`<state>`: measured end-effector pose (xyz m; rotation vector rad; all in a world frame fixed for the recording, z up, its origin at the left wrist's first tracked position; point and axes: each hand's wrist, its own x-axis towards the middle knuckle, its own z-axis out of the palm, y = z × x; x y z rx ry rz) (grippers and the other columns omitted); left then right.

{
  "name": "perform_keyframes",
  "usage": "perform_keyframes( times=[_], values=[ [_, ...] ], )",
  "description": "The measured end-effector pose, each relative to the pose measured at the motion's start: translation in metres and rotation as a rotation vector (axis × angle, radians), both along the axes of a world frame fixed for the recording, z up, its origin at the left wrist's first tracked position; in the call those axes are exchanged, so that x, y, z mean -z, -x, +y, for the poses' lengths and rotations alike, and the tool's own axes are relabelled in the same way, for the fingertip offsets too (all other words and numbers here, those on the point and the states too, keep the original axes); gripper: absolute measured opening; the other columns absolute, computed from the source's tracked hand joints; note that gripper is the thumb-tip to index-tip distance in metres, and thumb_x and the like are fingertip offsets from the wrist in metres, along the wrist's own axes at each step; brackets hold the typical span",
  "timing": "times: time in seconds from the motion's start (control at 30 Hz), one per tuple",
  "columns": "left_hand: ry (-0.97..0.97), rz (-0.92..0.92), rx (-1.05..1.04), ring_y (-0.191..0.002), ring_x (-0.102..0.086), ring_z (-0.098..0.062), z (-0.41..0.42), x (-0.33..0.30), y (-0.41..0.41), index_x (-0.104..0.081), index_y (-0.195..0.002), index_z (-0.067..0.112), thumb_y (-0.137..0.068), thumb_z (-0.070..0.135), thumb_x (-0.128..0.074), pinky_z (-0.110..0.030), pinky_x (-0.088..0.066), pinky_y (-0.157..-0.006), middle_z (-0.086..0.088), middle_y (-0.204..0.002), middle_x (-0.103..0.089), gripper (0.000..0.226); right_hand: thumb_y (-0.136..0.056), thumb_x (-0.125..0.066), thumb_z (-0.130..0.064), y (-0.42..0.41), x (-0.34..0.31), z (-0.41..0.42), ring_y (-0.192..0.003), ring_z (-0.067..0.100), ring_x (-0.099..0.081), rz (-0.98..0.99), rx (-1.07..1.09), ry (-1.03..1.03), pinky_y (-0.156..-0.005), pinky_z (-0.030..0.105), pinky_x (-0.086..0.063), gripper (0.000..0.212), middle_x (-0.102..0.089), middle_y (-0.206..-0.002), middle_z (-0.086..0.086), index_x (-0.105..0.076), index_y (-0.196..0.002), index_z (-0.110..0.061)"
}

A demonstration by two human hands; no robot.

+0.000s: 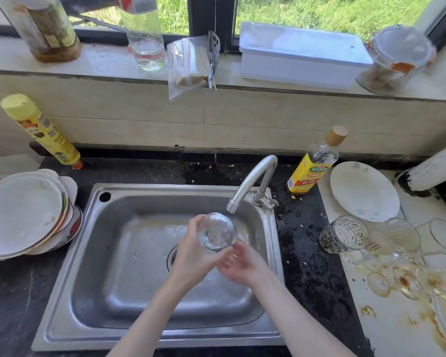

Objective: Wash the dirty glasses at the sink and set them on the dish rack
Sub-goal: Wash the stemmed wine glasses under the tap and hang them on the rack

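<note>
Over the sink (129, 328), just below the tap spout (232, 206): one clear glass (216, 232), mouth tilted up toward the camera. Left hand (191, 256) wraps the near-left side of the glass, grip closed on it. Right hand (238, 264) sits just under and to the right, fingers loosely spread against the base; its grip looks open, more supporting than holding. Motion blur there, so contact is hard to read. No clear stream of water can be made out at the spout.

Step in hand, by my reading: rinsing or rubbing this glass. To do it well, keep the left hold firm since wet glass slips, turn the glass under the spout so the whole rim and inside get covered, and keep it clear of the metal spout to avoid a chip.

Surroundings: dark speckled worktop (309, 266) around the steel basin. Right, on a pale stained board (386, 328): a patterned tumbler (345, 234) and several more dirty glasses (407, 279), some on their sides, brown residue around them; a white plate (363, 191) further back. Left: stacked plates (21, 215). No dish rack identifiable. Sunlit window ledge at far side with bottles and a white box (301, 55).
</note>
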<state>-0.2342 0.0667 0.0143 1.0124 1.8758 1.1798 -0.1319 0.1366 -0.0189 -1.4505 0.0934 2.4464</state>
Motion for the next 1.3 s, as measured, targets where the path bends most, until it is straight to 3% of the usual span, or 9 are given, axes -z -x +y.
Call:
perform_keyframes(
  times=[0.17, 0.37, 0.63, 0.73, 0.83, 0.97, 1.07, 1.13, 1.3],
  values=[
    [0.132, -0.323, -0.046, -0.082, -0.057, 0.009, -0.004, 0.019, 0.002, -0.044, -0.120, 0.015, -0.065, 0.008, -0.083, -0.006, -0.043, -0.066, 0.002, -0.114, -0.053, 0.067, -0.095, -0.052, -0.019, -0.010, -0.001, 0.010, -0.080, 0.025, -0.060, -0.038, 0.141, -0.094, -0.053, 0.031, -0.057, 0.023, -0.064, -0.084, 0.010, -0.054, -0.076, -0.006],
    [0.269, -0.667, -0.037, -0.100, -0.057, -0.016, -0.016, 0.046, 0.006, -0.039, -0.128, 0.023, -0.060, 0.008, -0.079, -0.027, -0.052, -0.073, -0.011, -0.125, -0.047, 0.080, -0.096, -0.051, -0.019, -0.023, -0.003, 0.015, -0.085, 0.023, -0.065, -0.271, -0.035, -0.662, -0.077, 0.032, -0.056, 0.015, -0.064, -0.090, 0.009, -0.058, -0.088, -0.007],
    [0.309, 0.095, 0.229, -0.117, -0.045, -0.012, -0.021, 0.055, 0.002, -0.037, -0.133, 0.013, -0.071, 0.030, -0.079, -0.020, -0.034, -0.094, -0.001, -0.132, -0.046, 0.077, -0.089, -0.061, -0.023, -0.029, -0.016, -0.003, -0.078, 0.008, -0.067, -0.434, -0.232, -1.064, -0.083, 0.024, -0.053, 0.013, -0.071, -0.081, 0.001, -0.068, -0.082, -0.014],
    [0.346, 0.236, 0.277, -0.125, -0.041, -0.015, -0.025, 0.051, 0.000, -0.035, -0.136, 0.014, -0.071, 0.045, -0.075, -0.030, -0.035, -0.103, 0.000, -0.137, -0.044, 0.082, -0.088, -0.061, -0.031, -0.037, -0.023, -0.010, -0.060, -0.007, -0.056, -0.502, -0.323, -1.145, -0.062, 0.006, -0.043, 0.026, -0.064, -0.068, -0.013, -0.072, -0.087, -0.007],
    [0.388, 0.415, 0.344, -0.128, -0.038, -0.018, -0.030, 0.044, -0.006, -0.031, -0.139, 0.016, -0.076, 0.051, -0.068, -0.034, -0.035, -0.104, 0.000, -0.141, -0.040, 0.082, -0.090, -0.060, -0.032, -0.045, -0.025, -0.016, -0.041, -0.001, -0.042, -0.550, -0.387, -1.182, -0.050, 0.011, -0.034, 0.036, -0.045, -0.041, -0.015, -0.068, -0.070, -0.003],
    [0.361, 0.614, 0.418, -0.131, -0.034, -0.019, -0.041, 0.035, -0.014, -0.026, -0.143, 0.013, -0.083, 0.058, -0.052, -0.030, -0.032, -0.103, -0.002, -0.142, -0.036, 0.079, -0.087, -0.060, -0.041, -0.053, -0.031, -0.028, -0.064, 0.027, -0.063, -0.574, -0.375, -1.207, -0.076, 0.040, -0.054, 0.054, -0.067, -0.070, 0.021, -0.065, -0.081, 0.012],
    [0.361, 0.745, 0.525, -0.135, -0.031, -0.023, -0.057, 0.036, -0.020, -0.022, -0.145, 0.014, -0.075, 0.071, -0.026, -0.035, -0.029, -0.106, -0.006, -0.146, -0.033, 0.090, -0.089, -0.059, -0.035, -0.067, -0.036, -0.041, -0.063, 0.006, -0.055, -0.636, -0.406, -1.240, -0.061, 0.017, -0.044, 0.032, -0.063, -0.061, -0.006, -0.067, -0.070, -0.011],
    [0.394, 0.803, 0.592, -0.140, -0.023, -0.025, -0.066, 0.034, -0.020, -0.018, -0.147, 0.015, -0.072, 0.072, -0.018, -0.039, -0.024, -0.110, -0.007, -0.152, -0.024, 0.094, -0.090, -0.060, -0.030, -0.080, -0.038, -0.051, -0.071, 0.011, -0.057, -0.689, -0.410, -1.276, -0.062, 0.020, -0.041, 0.029, -0.067, -0.074, 0.002, -0.070, -0.082, -0.004],
    [0.246, 1.043, 0.712, -0.103, -0.065, -0.033, -0.075, 0.015, -0.014, -0.055, -0.123, 0.015, -0.078, 0.058, -0.033, -0.048, -0.054, -0.075, -0.010, -0.115, -0.066, 0.066, -0.090, -0.062, -0.023, -0.116, -0.049, -0.086, -0.068, 0.020, -0.057, -0.823, -0.300, -1.299, -0.065, 0.032, -0.042, 0.028, -0.068, -0.077, 0.013, -0.070, -0.089, 0.004]
  ],
)
